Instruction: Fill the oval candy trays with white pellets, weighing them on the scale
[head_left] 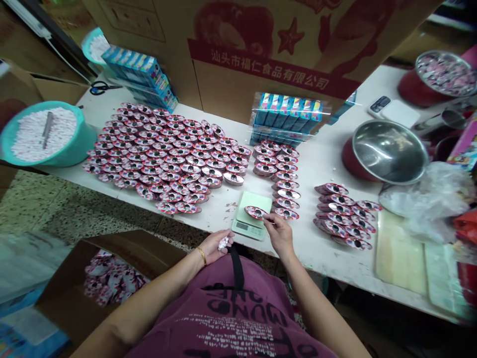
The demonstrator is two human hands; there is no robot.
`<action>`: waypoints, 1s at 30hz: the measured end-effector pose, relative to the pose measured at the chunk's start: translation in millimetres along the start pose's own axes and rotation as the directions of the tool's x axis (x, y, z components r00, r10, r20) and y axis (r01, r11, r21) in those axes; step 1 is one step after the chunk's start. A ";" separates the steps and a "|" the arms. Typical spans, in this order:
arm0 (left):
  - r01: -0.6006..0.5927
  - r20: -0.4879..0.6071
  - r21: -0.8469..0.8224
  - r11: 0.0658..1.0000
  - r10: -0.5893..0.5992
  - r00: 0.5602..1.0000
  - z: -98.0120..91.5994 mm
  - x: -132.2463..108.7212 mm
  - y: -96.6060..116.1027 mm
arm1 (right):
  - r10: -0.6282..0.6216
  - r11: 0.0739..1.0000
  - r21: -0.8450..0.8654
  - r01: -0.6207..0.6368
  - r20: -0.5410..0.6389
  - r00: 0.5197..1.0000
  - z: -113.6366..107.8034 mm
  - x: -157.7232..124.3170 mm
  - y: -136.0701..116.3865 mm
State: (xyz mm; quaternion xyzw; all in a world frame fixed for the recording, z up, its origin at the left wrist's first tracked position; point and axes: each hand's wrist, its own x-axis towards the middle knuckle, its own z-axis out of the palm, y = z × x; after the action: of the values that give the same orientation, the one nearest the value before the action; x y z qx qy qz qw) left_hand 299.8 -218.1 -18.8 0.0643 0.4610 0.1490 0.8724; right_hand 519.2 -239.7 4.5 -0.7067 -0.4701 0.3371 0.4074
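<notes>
A small red and white spouted pouch (255,213) stands on the pale green kitchen scale (244,227) in front of me. My right hand (278,233) is at the pouch's right end, thumb and forefinger pinched together on its edge. Whether a small piece is also between those fingertips, I cannot make out. Cupped palm up, my left hand (216,246) is closed around several small white pieces (223,242), just off the table's front edge and left of the scale.
Rows of similar pouches (160,154) cover the table's left; smaller groups (286,184) stand right of the scale. A turquoise basin (85,141) holds white pieces and a scoop. A steel bowl (389,149) sits right. Behind are blue boxes (286,112) and a large carton (231,89).
</notes>
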 end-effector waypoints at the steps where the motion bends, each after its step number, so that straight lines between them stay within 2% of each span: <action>1: 0.003 -0.004 -0.007 1.000 -0.003 1.000 -0.2 -1.0 0.3 | -0.037 0.999 -0.031 0.038 0.010 0.999 -0.1 4.0 -2.9; 5: 0.025 0.032 -0.062 0.998 -0.023 0.999 2.9 -8.0 4.5 | -0.150 0.971 -0.188 0.146 -0.012 0.989 -0.7 -3.5 -13.0; 7: 0.038 0.084 -0.070 0.997 -0.032 0.996 7.3 -11.4 6.6 | -0.223 0.944 -0.216 0.249 0.135 0.965 5.8 -18.3 -21.3; 9: 0.064 0.129 -0.067 0.996 -0.055 0.990 12.5 -13.1 6.8 | -0.287 0.905 -0.193 0.379 0.382 0.879 18.5 -32.6 -32.6; 11: 0.110 0.146 -0.053 0.993 -0.102 0.984 16.6 -12.8 4.8 | -0.286 0.868 -0.191 0.458 0.562 0.776 32.8 -41.3 -43.6; 13: 0.148 0.129 -0.026 0.989 -0.144 0.981 18.6 -11.8 1.7 | -0.249 0.843 -0.226 0.489 0.641 0.726 43.2 -43.9 -50.5; 15: 0.166 0.097 0.005 0.986 -0.166 0.981 19.2 -11.3 -0.7 | -0.231 0.825 -0.249 0.507 0.672 0.704 47.4 -43.5 -51.1; 17: 0.174 0.074 0.023 0.985 -0.175 0.982 19.8 -11.5 -1.4 | -0.232 0.821 -0.246 0.514 0.680 0.696 46.8 -43.8 -47.0; 21: 0.182 0.082 0.037 0.983 -0.184 0.979 23.1 -12.5 1.0 | -0.232 0.854 -0.223 0.471 0.647 0.726 42.4 -48.0 -37.3; 24: 0.195 0.070 0.047 0.980 -0.198 0.978 26.0 -12.0 2.7 | -0.236 0.880 -0.178 0.440 0.640 0.731 40.0 -49.8 -35.2; 30: 0.197 0.023 0.078 0.977 -0.199 0.980 28.3 -11.2 2.5 | -0.224 0.934 -0.100 0.343 0.584 0.780 32.5 -51.2 -37.6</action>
State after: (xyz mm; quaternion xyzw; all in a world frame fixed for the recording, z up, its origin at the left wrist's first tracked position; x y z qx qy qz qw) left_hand 316.7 -218.6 6.7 0.0533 0.4570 0.0430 0.8868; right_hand 459.7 -270.9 28.6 -0.5336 -0.7018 0.4159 0.2234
